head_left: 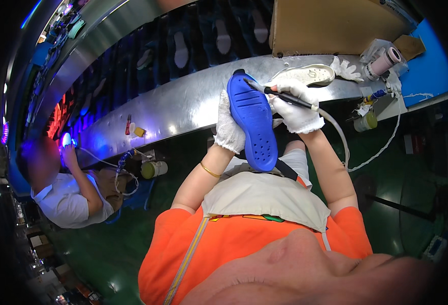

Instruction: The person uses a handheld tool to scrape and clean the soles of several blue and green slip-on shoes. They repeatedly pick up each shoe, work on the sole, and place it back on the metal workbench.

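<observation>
My left hand [229,122], in a white knit glove, grips the left edge of a blue shoe sole [255,127]. The sole's broad face is turned up, with grooves across its far half, small holes at its near end and a black tip at its far end. In my gloved right hand [297,108] is a brush [291,99] with a black handle, held like a pen. Its bristles rest on or just above the sole's far right edge; contact cannot be told. A pale hose [338,127] runs from the brush's back end. Part of my left fingers hides behind the sole.
Beyond the metal ledge [178,114] runs a dark conveyor [201,43] carrying several sole-shaped pieces. A cream shoe [305,74], a loose glove [347,69], a pink bottle [384,63] and a cardboard box [336,28] stand at the right. A co-worker [76,193] sits at the left.
</observation>
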Demonstrator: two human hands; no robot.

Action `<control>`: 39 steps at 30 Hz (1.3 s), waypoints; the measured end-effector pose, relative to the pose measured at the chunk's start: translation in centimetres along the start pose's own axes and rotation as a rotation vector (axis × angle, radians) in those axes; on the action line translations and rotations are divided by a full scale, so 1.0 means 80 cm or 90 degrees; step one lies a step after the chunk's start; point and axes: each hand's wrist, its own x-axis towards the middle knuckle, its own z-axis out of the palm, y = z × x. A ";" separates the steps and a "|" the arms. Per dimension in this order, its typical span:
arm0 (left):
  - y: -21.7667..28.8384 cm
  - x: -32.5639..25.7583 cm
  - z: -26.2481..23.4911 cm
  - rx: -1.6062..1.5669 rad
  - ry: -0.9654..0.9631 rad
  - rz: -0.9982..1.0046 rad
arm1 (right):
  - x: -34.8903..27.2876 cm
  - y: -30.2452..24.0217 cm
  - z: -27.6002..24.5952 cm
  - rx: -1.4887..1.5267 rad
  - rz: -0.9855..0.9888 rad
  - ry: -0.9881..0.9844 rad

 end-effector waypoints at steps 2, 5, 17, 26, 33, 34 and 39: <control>-0.002 0.006 -0.015 -0.017 0.025 0.010 | 0.004 0.006 -0.005 -0.150 -0.243 -0.027; 0.004 0.007 -0.012 0.000 0.040 0.035 | -0.004 -0.014 -0.006 -0.227 -0.318 -0.145; -0.032 -0.005 0.011 0.051 0.018 0.163 | -0.018 0.000 0.003 0.116 0.102 0.028; -0.044 0.002 -0.021 0.159 0.055 0.198 | -0.029 -0.004 0.019 0.246 0.158 0.040; -0.036 0.004 -0.022 0.152 0.065 0.152 | -0.035 -0.002 0.013 -0.028 -0.103 -0.012; -0.032 0.005 -0.027 0.121 0.068 0.132 | -0.041 -0.005 0.018 0.147 -0.017 -0.031; -0.019 0.000 -0.026 0.179 0.107 0.139 | -0.046 -0.003 0.009 0.153 0.087 -0.018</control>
